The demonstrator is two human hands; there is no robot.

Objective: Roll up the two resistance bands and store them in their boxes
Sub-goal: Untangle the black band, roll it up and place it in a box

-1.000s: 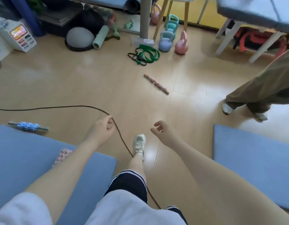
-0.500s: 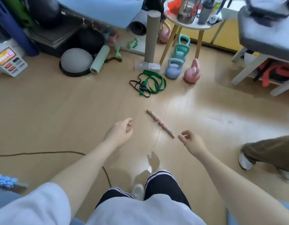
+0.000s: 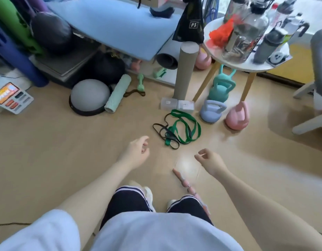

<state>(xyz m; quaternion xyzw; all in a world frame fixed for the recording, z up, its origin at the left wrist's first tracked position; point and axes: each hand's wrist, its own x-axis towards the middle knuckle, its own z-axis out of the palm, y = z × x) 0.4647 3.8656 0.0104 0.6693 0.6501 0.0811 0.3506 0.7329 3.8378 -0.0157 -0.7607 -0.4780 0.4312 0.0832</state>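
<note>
Both hands, left and right, are hanging loosely curled, grasping nothing, reaching toward tangled green flat band and thin black band lying before two clear plastic boxes.

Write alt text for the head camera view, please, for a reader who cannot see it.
Two bare hands, left hand and right hand, reach empty toward a green resistance band and a black resistance band tangled on the wooden floor. Behind the bands lie two small clear boxes, beside kettlebells.
</note>
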